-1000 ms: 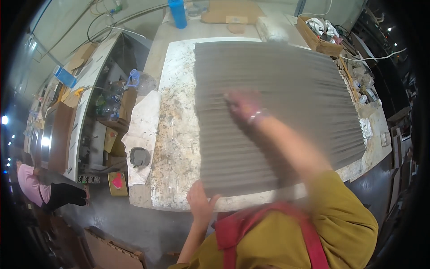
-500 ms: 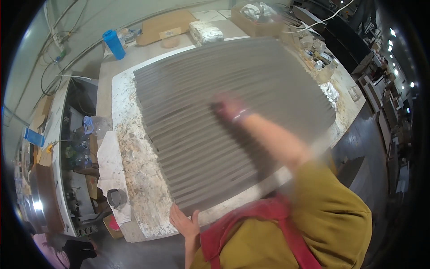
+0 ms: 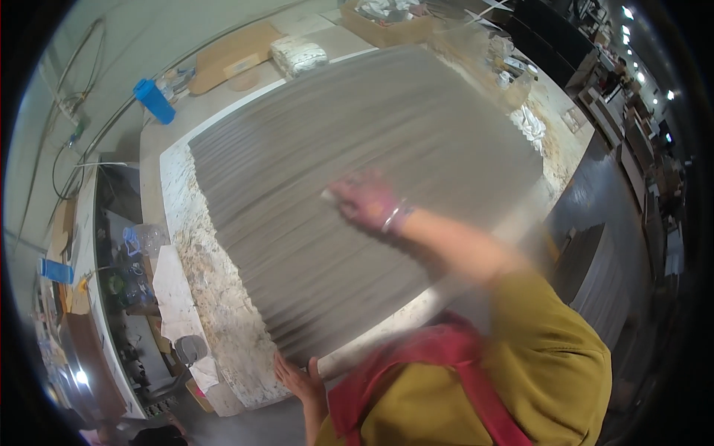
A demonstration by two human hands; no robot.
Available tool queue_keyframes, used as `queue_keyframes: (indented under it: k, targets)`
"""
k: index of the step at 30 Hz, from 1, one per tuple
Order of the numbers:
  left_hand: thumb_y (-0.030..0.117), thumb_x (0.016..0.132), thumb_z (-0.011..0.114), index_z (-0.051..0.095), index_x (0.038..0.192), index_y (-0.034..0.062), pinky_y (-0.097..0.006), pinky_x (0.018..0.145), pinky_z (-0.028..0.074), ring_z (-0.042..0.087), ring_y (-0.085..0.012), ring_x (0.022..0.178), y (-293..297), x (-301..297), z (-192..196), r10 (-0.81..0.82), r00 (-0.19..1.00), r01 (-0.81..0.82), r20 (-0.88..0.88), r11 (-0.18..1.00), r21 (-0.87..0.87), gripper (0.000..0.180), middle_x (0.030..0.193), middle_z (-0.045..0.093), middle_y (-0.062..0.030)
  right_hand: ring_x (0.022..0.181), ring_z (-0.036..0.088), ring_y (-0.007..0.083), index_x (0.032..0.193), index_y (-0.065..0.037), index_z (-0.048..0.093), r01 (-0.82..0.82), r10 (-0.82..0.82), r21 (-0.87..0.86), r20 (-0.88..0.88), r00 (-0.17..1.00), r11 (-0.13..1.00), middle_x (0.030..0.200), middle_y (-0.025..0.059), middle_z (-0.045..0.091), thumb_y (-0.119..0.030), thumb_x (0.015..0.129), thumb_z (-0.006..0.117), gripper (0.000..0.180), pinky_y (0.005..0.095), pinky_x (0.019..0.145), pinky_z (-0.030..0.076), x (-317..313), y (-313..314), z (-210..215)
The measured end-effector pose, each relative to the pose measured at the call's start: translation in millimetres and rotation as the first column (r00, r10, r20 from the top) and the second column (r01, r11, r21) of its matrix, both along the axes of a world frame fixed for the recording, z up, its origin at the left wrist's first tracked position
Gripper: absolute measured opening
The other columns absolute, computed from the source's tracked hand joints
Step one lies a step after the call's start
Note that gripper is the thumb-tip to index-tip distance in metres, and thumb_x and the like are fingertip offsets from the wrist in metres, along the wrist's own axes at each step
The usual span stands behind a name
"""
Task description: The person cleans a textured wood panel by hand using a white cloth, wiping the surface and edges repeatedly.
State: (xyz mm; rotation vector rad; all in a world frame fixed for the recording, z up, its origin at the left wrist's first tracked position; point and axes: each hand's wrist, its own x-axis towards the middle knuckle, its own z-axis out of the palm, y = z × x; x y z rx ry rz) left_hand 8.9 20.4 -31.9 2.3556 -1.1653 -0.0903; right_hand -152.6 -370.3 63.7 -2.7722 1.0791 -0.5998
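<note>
1. Right hand (image 3: 366, 202) lies out on the ridged grey slab (image 3: 357, 193), palm down, blurred; something small and pale (image 3: 328, 195) shows at its fingertips, but whether the fingers grip it cannot be told.
2. Left hand (image 3: 295, 377) rests open on the slab's near corner — fingers spread flat over the edge, holding nothing.
3. The slab covers most of a speckled stone worktop (image 3: 201, 282) and reaches from that near corner to the far end.
4. Beyond the far edge stand a blue cylinder (image 3: 155, 101) and a white wrapped bundle (image 3: 297, 56) — well apart from both hands.
5. A cardboard box (image 3: 383, 22) sits further right.
</note>
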Motion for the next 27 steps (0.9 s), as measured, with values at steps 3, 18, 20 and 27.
queue_keyframes:
  k: [3,18,20,27]
  targets:
    - [0.050,0.079,0.065,0.036,0.137,-0.0041,-0.051,0.104,0.027,0.041,-0.0430,0.122,1.6,-3.3,-0.5,0.044,0.999,-0.044,-0.001,0.999,0.018,0.084,0.132,0.045,-0.0252,0.105,0.057,0.0338,0.116,-0.019,0.059,0.308,-0.303,0.108,-0.057,0.951,0.945,0.114,0.0093,0.063,-0.033,0.082,0.057,0.036,0.0532,0.097,0.035,-71.6,-64.9,-30.9]
    - [0.026,0.063,0.082,0.041,0.132,0.0003,-0.048,0.099,0.034,0.047,-0.0400,0.117,-1.7,0.4,5.4,0.029,0.999,-0.030,-0.020,0.997,-0.071,0.084,0.126,0.051,-0.0202,0.114,0.057,0.0276,0.126,-0.006,0.055,-0.368,0.066,0.718,0.412,0.909,0.590,0.124,0.0144,0.060,-0.031,0.088,0.062,0.047,0.0354,0.096,0.043,116.8,39.6,66.4]
    - [0.039,0.072,0.077,0.041,0.132,-0.0032,-0.048,0.100,0.034,0.047,-0.0395,0.118,-8.4,-1.8,19.7,0.010,1.000,-0.010,0.009,1.000,0.008,0.082,0.126,0.051,-0.0216,0.104,0.060,0.0270,0.125,-0.007,0.056,-0.461,0.223,0.720,0.407,0.886,0.518,0.115,0.0150,0.062,-0.031,0.088,0.061,0.044,0.0360,0.089,0.046,168.8,68.9,50.3]
    - [0.050,0.076,0.070,0.041,0.132,-0.0050,-0.048,0.100,0.033,0.045,-0.0395,0.119,-9.5,-1.4,14.5,-0.028,1.000,0.028,-0.001,0.999,-0.040,0.084,0.130,0.049,-0.0242,0.082,0.065,0.0318,0.101,-0.006,0.060,-0.583,0.580,0.368,0.133,0.804,0.724,0.091,0.0163,0.065,-0.038,0.086,0.059,0.036,0.0439,0.073,0.049,335.2,154.3,-1.2]
